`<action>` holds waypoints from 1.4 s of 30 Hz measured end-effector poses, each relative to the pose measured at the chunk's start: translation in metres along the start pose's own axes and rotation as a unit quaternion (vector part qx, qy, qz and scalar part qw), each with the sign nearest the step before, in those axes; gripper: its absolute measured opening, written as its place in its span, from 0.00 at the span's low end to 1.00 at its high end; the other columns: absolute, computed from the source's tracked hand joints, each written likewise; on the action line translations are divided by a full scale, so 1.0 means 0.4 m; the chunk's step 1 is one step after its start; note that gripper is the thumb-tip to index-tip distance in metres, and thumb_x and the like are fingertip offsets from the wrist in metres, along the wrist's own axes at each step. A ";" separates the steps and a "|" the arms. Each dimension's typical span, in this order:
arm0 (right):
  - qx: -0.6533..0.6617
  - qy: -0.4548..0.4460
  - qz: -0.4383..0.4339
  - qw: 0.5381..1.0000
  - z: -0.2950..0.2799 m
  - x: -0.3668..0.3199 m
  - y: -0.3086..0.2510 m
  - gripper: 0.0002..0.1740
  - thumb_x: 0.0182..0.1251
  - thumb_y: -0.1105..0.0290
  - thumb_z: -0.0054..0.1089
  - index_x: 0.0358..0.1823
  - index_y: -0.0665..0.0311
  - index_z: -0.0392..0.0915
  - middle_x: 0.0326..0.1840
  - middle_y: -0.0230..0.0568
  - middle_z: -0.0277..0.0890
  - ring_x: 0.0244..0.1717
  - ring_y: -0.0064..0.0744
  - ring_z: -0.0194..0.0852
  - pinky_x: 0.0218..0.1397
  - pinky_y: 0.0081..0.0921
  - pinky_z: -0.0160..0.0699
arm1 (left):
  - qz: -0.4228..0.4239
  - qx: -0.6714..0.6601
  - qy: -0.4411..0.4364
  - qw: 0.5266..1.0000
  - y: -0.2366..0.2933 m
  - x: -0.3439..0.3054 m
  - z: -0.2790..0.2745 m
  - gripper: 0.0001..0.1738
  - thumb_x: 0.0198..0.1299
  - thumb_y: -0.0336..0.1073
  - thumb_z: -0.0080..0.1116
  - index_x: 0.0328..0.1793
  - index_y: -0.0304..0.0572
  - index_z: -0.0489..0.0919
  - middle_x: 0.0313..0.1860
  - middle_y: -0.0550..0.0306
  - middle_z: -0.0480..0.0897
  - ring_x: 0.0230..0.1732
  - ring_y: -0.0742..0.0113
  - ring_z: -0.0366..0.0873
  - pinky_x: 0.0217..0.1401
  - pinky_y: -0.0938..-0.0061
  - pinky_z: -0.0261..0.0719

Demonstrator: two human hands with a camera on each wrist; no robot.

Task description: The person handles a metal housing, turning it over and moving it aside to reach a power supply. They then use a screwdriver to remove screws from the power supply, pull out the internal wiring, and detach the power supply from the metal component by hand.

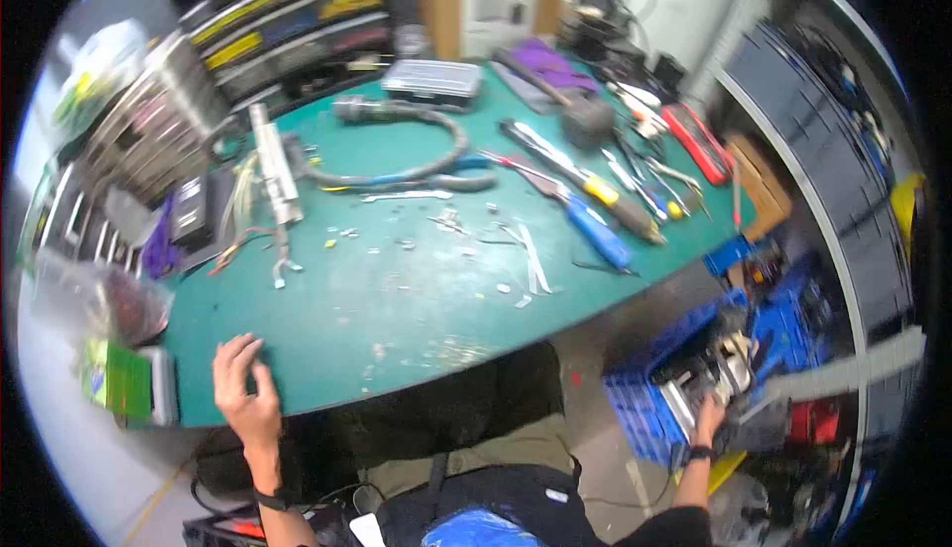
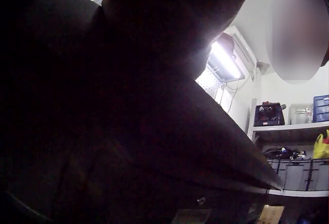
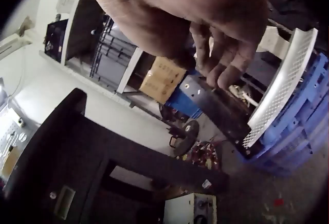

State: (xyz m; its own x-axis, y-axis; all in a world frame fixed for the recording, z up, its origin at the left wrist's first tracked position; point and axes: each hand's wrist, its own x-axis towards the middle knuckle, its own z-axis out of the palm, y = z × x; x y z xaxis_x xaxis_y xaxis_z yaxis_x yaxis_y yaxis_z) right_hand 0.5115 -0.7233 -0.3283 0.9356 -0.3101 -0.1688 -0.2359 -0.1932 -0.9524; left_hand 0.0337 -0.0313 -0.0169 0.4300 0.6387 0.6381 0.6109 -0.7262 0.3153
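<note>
Workshop corner, one green bench, wall drawers beyond its far left side, shelving at right.

Item: left hand, at the bench's near left edge; fingers loosely bent, holding nothing. Placed there perhaps for balance during the reach to the right; contact with the top is unclear.

Item: right hand, lowered to the blue crate beyond the near right edge. Fingers bent among the contents; whether they grasp anything cannot be told, the close view being poorly lit. Just beside the fingertips: a dark flat bar. Near it, a pale perforated strip slants at the crate's rim, presumably too long to lie flat inside.

Item: blue-handled tool, mallet and red tool, ranged along the right side, likely for easy reach. Pale scraps loose at centre.

Containers: lidded case, far side, contents indistinct; clear tub, left, reddish contents; green box, near left; grey bins, right shelf, cables above.
</note>
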 end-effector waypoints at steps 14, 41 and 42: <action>-0.099 -0.251 -0.458 0.847 0.584 -0.518 -1.011 0.12 0.77 0.79 0.56 0.58 0.70 0.77 0.53 0.35 0.79 0.53 0.24 0.77 0.62 0.23 0.74 | -0.008 -0.036 0.023 0.999 -0.014 0.004 -0.006 0.15 0.55 0.22 0.64 0.49 0.41 0.87 0.52 0.52 0.87 0.59 0.47 0.84 0.75 0.42 0.73; -0.186 -0.489 -0.724 0.450 1.179 -1.245 -1.263 0.15 0.67 0.68 0.69 0.51 0.67 0.80 0.45 0.51 0.80 0.48 0.55 0.82 0.52 0.43 0.81 | -0.014 -0.082 0.034 0.996 -0.040 -0.014 -0.011 0.14 0.60 0.33 0.66 0.52 0.42 0.88 0.54 0.57 0.87 0.60 0.54 0.83 0.74 0.47 0.75; -0.190 -0.480 -0.716 0.469 1.204 -1.247 -1.264 0.16 0.68 0.65 0.70 0.51 0.67 0.80 0.45 0.51 0.82 0.47 0.55 0.83 0.51 0.44 0.81 | -0.016 -0.083 0.037 0.996 -0.039 -0.012 -0.013 0.13 0.59 0.32 0.67 0.51 0.43 0.89 0.54 0.57 0.88 0.60 0.54 0.84 0.74 0.47 0.76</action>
State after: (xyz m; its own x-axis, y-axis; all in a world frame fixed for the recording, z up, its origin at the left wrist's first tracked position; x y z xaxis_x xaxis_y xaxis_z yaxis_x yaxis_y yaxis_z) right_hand 0.2906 -0.0226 0.1153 -0.1506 0.9185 0.3656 0.9567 0.2286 -0.1803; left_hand 0.0187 -0.0242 -0.0211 0.3583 0.6470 0.6731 0.5031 -0.7411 0.4446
